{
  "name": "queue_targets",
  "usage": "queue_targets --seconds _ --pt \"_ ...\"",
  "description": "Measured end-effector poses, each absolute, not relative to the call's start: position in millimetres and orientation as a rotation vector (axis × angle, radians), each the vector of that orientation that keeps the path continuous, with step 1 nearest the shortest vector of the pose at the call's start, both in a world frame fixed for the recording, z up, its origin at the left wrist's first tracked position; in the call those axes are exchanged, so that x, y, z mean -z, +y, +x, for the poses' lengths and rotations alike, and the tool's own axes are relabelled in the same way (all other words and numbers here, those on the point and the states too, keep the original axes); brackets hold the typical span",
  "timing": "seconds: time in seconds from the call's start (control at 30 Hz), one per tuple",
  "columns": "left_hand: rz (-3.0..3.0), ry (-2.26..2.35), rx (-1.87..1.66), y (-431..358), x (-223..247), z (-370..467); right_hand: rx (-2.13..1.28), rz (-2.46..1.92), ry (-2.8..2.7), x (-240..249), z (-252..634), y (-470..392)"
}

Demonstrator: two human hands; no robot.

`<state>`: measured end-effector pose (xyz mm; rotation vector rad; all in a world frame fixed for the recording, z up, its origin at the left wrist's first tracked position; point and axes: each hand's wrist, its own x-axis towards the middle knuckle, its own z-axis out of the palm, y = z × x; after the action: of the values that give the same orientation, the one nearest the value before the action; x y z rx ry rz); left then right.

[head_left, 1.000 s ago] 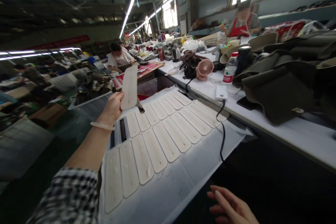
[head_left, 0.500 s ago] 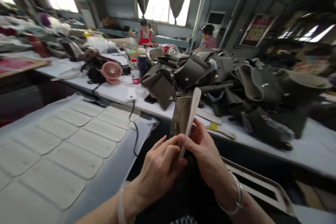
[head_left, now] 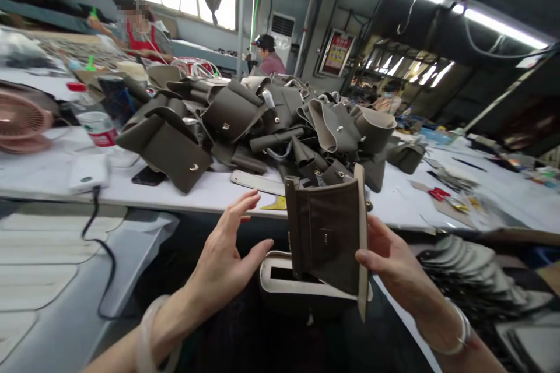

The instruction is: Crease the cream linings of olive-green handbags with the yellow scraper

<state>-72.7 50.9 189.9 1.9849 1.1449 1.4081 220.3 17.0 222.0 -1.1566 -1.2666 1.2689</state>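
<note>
My right hand (head_left: 389, 256) grips a dark brown leather bag panel (head_left: 328, 233) by its pale right edge, thumb in front. A small patch with gold lettering sits on the panel's face. To the left, my left hand (head_left: 231, 250) is open, thumb and fingers spread apart, touching nothing. Behind and below the panel lies a dark bag piece with a pale rim (head_left: 280, 280) around a dark opening; the panel hides part of it.
A heap of dark bag pieces (head_left: 245, 111) covers the white table (head_left: 210, 198). Near its left end are a pink fan (head_left: 24, 122), a bottle (head_left: 98, 122) and a white charger (head_left: 90, 172). Pale panels (head_left: 39, 256) lie at left. Several people work beyond.
My left hand has let go of the panel and moved left, opening. The panel has turned its face towards me in my right hand. The view has swung right.
</note>
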Motion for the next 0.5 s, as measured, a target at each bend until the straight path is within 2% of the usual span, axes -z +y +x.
queue_targets --seconds 0.2,0.5 --pt "1.822 0.816 -1.137 94.3 -199.2 -35.5 -1.044 -1.353 -1.518 -214.0 248.6 24.1" --pt "1.743 0.94 -0.899 84.5 -179.3 -36.6 -0.71 -1.576 -1.888 -199.9 253.6 23.3"
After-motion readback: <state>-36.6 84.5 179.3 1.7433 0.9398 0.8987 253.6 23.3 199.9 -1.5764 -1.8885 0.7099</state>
